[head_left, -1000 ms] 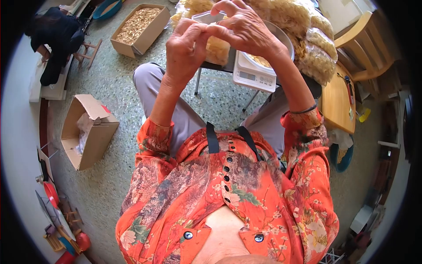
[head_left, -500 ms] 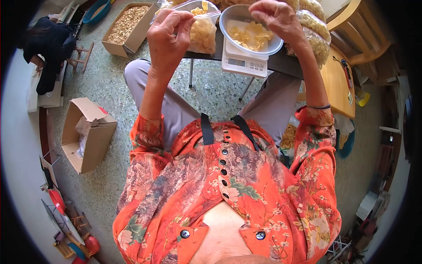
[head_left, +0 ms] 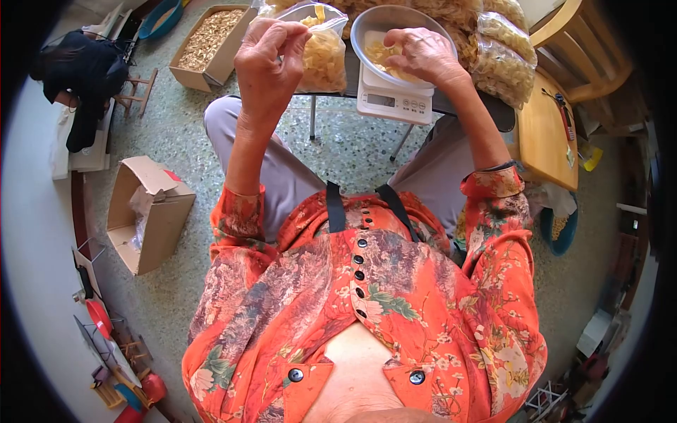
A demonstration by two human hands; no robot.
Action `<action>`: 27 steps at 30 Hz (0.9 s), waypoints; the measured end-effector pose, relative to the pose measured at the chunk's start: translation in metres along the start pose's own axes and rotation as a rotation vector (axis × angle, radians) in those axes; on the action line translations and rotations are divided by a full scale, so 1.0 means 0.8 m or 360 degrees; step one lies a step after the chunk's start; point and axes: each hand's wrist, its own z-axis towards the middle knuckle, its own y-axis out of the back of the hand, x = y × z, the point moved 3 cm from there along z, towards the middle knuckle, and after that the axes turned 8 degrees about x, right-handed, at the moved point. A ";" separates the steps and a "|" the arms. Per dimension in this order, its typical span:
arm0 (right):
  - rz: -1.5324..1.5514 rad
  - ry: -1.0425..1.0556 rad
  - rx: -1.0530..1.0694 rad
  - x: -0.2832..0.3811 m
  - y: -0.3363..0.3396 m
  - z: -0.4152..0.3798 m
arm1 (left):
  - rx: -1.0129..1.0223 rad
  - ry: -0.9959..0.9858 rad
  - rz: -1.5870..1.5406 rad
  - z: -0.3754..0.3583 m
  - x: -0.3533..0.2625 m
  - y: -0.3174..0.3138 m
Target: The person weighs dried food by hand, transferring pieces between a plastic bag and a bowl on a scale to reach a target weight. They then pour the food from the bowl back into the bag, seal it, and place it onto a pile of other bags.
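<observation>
My left hand (head_left: 271, 60) is closed in a pinch at the top edge of a clear plastic bag (head_left: 326, 60). Pale yellow dried pieces fill most of this bag, which stands upright with its mouth apart. Over the translucent bowl (head_left: 357, 37), my right hand (head_left: 425, 56) reaches down with bent, parted fingers. Its fingertips are among loose yellow dried pieces (head_left: 381, 53), partly hiding them. The bowl rests on a white digital kitchen scale (head_left: 395, 106), whose display and buttons face me.
Filled clear bags (head_left: 501, 67) are stacked right of the bowl on the dark table (head_left: 486, 106). A wooden chair (head_left: 550, 134) stands at the right. Left on the floor are a box of dried pieces (head_left: 211, 42) and another cardboard box (head_left: 159, 218). A person (head_left: 77, 70) sits far left.
My right hand has come down from above the bowl's far rim into the bowl, its fingers spreading from a pinch. My left hand stays at the bag's edge.
</observation>
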 end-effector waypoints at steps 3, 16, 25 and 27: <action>0.0008 -0.0022 0.0031 -0.005 -0.002 -0.001 | 0.0002 -0.0039 -0.0005 0.001 -0.002 0.000; 0.0905 -0.0025 -0.0346 -0.051 0.049 -0.023 | 0.0018 0.0021 -0.0141 0.001 0.007 -0.005; 0.1452 0.0068 -0.0489 0.055 0.123 -0.022 | 0.0093 -0.0166 -0.0022 -0.005 -0.005 -0.001; 0.1828 0.0200 -0.0312 0.077 0.114 -0.002 | 0.0087 -0.0198 -0.0035 -0.006 -0.001 -0.002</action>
